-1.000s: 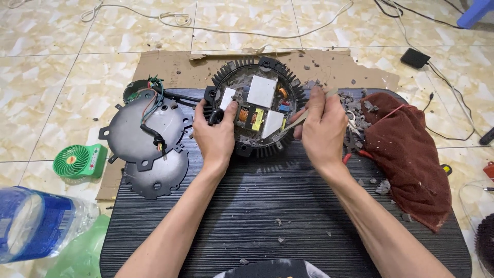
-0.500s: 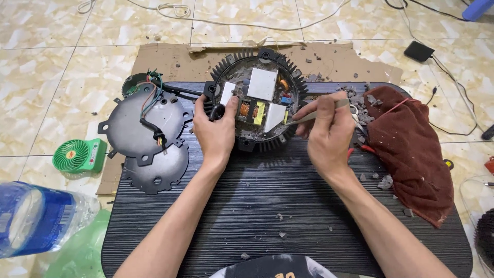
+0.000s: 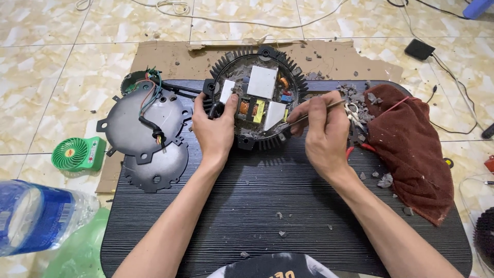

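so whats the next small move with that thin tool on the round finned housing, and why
Probably ease the tip of the thin metal tool a little further under the edge of the white block and lever gently. The right hand pinches the tool with its tip at that block, the left hand braces the round finned housing, and grey crumbs beside it suggest filler is being picked out.

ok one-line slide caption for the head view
Left hand steadies a round finned housing on a black ribbed board while right hand probes it with a thin metal tool.
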